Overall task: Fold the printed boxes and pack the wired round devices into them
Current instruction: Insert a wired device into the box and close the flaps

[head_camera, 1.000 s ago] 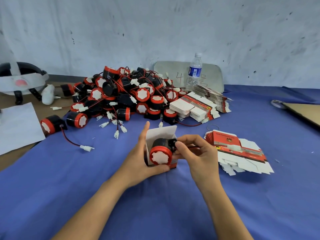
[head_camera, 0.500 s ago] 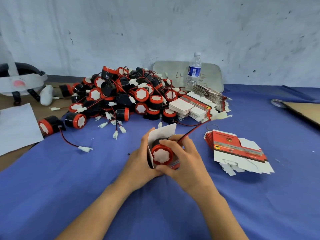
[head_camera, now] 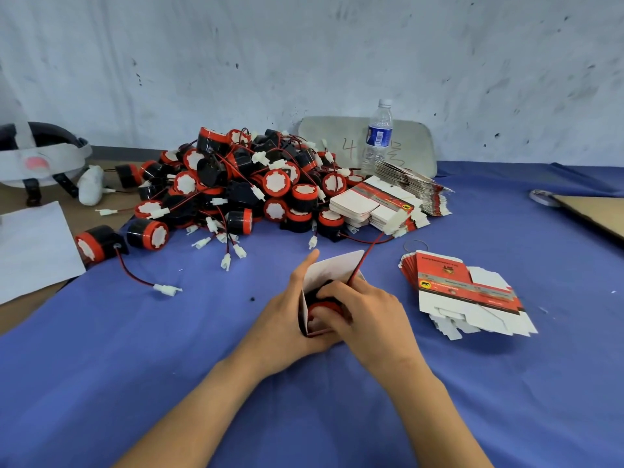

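My left hand (head_camera: pixel 285 319) grips an opened printed box (head_camera: pixel 332 270) from the left side, its white flap standing up. Inside it sits a black and red round device (head_camera: pixel 322 307), mostly hidden by my right hand (head_camera: pixel 366 317), whose fingers curl over the device and press it into the box. The device's red and black wire (head_camera: pixel 366 256) runs up and right out of the box toward a white plug (head_camera: pixel 400 233). A big pile of round devices (head_camera: pixel 243 184) lies behind. Flat printed boxes (head_camera: pixel 462 292) lie to the right of my hands.
More flat boxes (head_camera: pixel 378 206) are stacked beside the pile, with a water bottle (head_camera: pixel 378 136) and a grey board (head_camera: pixel 415 146) behind. Two loose devices (head_camera: pixel 98 244) sit at the left by white paper (head_camera: pixel 30 244). A headset (head_camera: pixel 37 157) lies far left, cardboard (head_camera: pixel 594 214) far right.
My right hand has pushed the device from the box's mouth down inside. The red face is now mostly covered by my fingers, and the wire trails out over the flap.
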Motion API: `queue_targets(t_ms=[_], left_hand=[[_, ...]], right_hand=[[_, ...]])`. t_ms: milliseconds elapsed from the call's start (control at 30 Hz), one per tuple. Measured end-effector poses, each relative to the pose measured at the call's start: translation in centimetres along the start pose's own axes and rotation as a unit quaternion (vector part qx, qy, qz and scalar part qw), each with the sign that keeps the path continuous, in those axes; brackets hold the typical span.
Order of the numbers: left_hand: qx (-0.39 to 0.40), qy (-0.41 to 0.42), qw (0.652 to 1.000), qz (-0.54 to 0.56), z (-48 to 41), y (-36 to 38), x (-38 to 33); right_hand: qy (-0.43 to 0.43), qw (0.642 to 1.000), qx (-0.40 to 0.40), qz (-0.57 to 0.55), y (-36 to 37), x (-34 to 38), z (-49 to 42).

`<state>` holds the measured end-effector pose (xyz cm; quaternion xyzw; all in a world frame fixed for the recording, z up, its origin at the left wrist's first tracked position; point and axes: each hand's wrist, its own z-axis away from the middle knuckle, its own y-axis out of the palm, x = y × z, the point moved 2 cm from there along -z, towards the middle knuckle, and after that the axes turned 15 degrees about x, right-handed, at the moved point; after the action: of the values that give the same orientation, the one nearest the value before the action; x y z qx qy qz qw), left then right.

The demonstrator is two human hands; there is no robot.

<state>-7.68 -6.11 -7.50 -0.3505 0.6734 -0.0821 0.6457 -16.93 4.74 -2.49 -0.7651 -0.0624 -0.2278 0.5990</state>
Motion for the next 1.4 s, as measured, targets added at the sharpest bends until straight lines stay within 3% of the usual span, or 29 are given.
queue_targets(t_ms=[267, 533, 667, 833, 1167, 1400], left_hand=[[-0.008, 0.004, 1.000, 0.017, -0.3, -0.1, 0.1], [-0.017, 0.016, 1.000, -0.006, 0.0, 0.0, -0.2], [-0.013, 0.011, 1.000, -0.010, 0.2, 0.1, -0.5], [0.000, 0.020, 1.000, -0.006, 0.2, 0.2, -0.9], [-0.015, 0.024, 1.000, -0.008, 0.0, 0.1, -0.2], [0.001, -0.003, 1.000, 0.011, 0.0, 0.0, 0.0]], right_hand=[[-0.021, 0.996, -0.057, -0.061, 0.2, -0.6, -0.1], [-0.032, 0.944, -0.286, -0.161, -1.3, -0.6, 0.9], [-0.020, 0.956, -0.231, -0.179, -1.6, -1.2, 0.6], [-0.029, 0.976, -0.178, -0.119, -1.5, -0.8, 0.6], [0.016, 0.998, 0.021, 0.048, -0.8, -0.8, 0.5], [0.036, 0.997, -0.007, 0.065, -0.4, -0.8, 0.3]])
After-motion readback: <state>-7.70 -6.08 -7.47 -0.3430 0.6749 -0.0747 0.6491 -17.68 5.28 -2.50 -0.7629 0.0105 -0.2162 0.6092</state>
